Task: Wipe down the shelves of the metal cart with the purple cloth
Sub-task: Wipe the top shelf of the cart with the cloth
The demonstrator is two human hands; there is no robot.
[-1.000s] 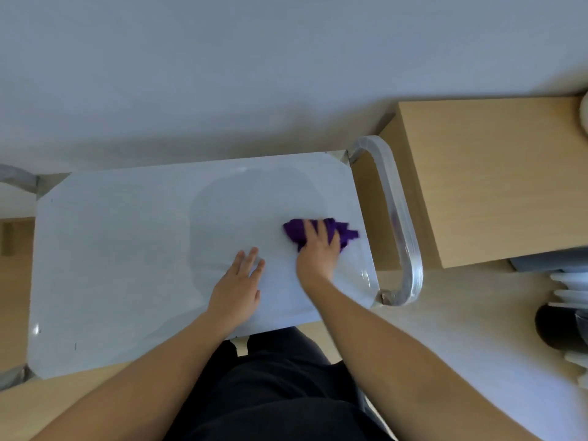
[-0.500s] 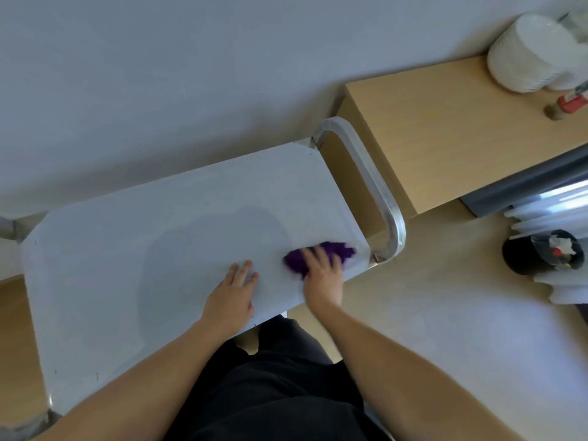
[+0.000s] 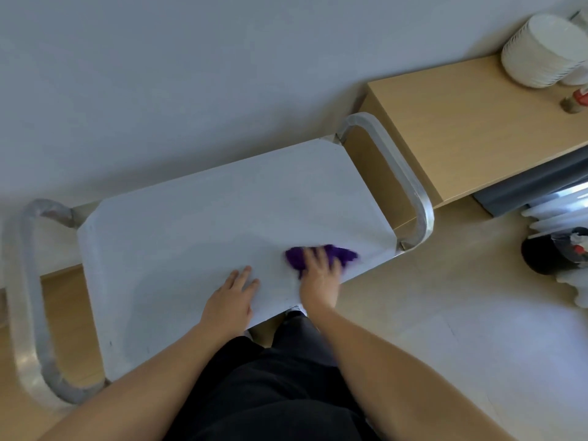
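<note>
The metal cart's top shelf point(image 3: 197, 224) is a pale flat sheet with a tubular handle point(image 3: 410, 186) at its right end and another handle point(image 3: 28, 300) at its left end. The crumpled purple cloth point(image 3: 342, 254) lies near the shelf's front right corner. My right hand point(image 3: 319, 276) presses down on the cloth, fingers spread over it and blurred. My left hand point(image 3: 234, 299) rests flat on the shelf just left of it, fingers together, holding nothing. The lower shelves are hidden under the top one.
A wooden counter point(image 3: 471, 128) stands to the right of the cart, touching its handle, with a stack of white bowls point(image 3: 537, 50) and a small bottle point(image 3: 574, 101) on it. A black container point(image 3: 550, 254) and white lids sit at the far right. A wall runs behind the cart.
My right hand has slid the cloth from mid-shelf toward the front right corner. The head view has swung and tilted, now showing the cart's left handle. My left hand has stayed flat.
</note>
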